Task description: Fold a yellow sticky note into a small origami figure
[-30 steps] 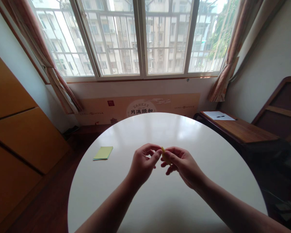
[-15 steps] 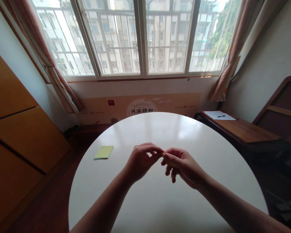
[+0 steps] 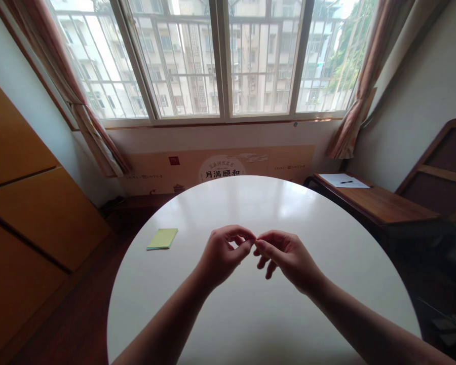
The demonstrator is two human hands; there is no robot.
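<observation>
Above the middle of the white table, my left hand (image 3: 224, 256) and my right hand (image 3: 289, 258) meet at their fingertips. Both are closed in a pinch, thumb against index finger, on a small yellowish piece of paper (image 3: 256, 240). Only a sliver of it shows, as the fingers hide most of it, so its shape cannot be made out. The other fingers of my right hand curl loosely below. To the left of my hands a pad of yellow-green sticky notes (image 3: 162, 238) lies flat, with a bluish layer at its lower edge.
The round white table (image 3: 258, 314) fills the space before me. At the right, a wooden side table (image 3: 399, 203) bears a white paper sheet (image 3: 330, 180) with a dark pen (image 3: 346, 182). A wooden cabinet (image 3: 23, 203) stands at the left; a barred window (image 3: 220, 61) is ahead.
The fingers have shifted slightly at the pinch, and the lower fingers of my right hand have drawn up a little. Less of the yellowish piece shows now. The pad has not moved.
</observation>
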